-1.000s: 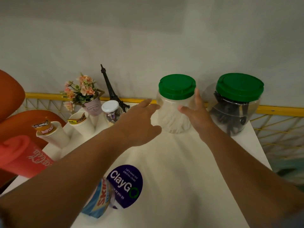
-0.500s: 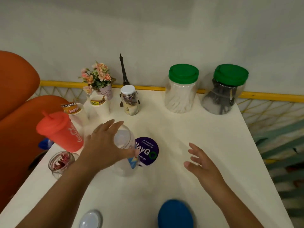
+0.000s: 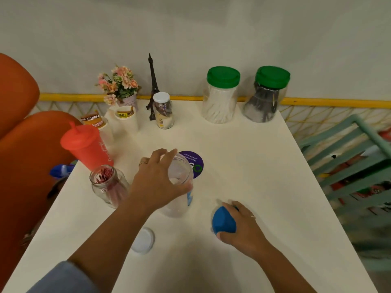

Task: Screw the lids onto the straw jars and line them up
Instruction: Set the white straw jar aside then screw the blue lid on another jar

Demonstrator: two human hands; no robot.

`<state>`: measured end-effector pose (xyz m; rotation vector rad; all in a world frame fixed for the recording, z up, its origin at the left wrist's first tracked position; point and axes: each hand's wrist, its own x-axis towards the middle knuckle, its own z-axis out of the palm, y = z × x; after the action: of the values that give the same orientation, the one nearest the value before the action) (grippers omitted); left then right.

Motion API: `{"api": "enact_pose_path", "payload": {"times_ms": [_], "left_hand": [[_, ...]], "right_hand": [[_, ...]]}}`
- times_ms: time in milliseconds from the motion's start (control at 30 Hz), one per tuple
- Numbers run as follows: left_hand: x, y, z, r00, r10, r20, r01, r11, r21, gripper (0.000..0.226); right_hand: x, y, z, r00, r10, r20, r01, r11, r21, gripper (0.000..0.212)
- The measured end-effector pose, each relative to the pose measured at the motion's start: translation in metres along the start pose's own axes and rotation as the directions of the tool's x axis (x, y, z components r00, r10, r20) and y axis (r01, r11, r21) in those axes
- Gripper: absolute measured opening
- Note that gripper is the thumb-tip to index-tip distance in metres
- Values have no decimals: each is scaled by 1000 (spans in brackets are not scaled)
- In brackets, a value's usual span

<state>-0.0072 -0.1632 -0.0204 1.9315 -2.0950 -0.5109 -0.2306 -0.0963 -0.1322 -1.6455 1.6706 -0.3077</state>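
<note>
The blue lid [image 3: 223,221] is gripped by the right hand [image 3: 243,227], fingers curled round its rim, where half a second earlier that hand was spread above bare table. The open jar [image 3: 179,187] is clasped round its mouth by the left hand [image 3: 156,185], as before. A white lid [image 3: 142,240] lies loose near the table [image 3: 264,166] front edge. Open room is left to the right. "Let's keep our" can be read on the purple sticker [image 3: 195,163]. Two green-lidded jars [image 3: 221,95] are lined up by the far edge.

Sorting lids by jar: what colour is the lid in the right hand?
Blue, gripped by the right hand; the head view shows it.
</note>
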Motion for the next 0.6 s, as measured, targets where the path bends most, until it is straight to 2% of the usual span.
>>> {"api": "enact_pose_path", "payload": {"times_ms": [167,267,400,467,533,600], "left_hand": [[-27,-6,2,999,24,30,-24,1000,-5,98],[-44,-8,1,999,45,30,-45,999,-9,99],[-69,-12,2,994,82,70,-79,996,-42,107],[-83,-14,3,990,110,87,-101,990,-101,116],[-99,-16,6,987,137,82,-124,982,-145,119],[-116,-17,11,985,160,61,-146,971,-192,119]], "right_hand": [[-6,0,22,999,-13,-42,3,975,-222,83],[-12,0,28,996,4,-90,-24,976,-218,79],[-23,-1,30,996,48,-79,-63,979,-194,81],[-31,-3,30,994,85,-64,-92,988,-122,84],[-42,-10,25,990,129,-59,-126,991,54,91],[-53,-20,16,986,123,-112,-93,966,241,90]]}}
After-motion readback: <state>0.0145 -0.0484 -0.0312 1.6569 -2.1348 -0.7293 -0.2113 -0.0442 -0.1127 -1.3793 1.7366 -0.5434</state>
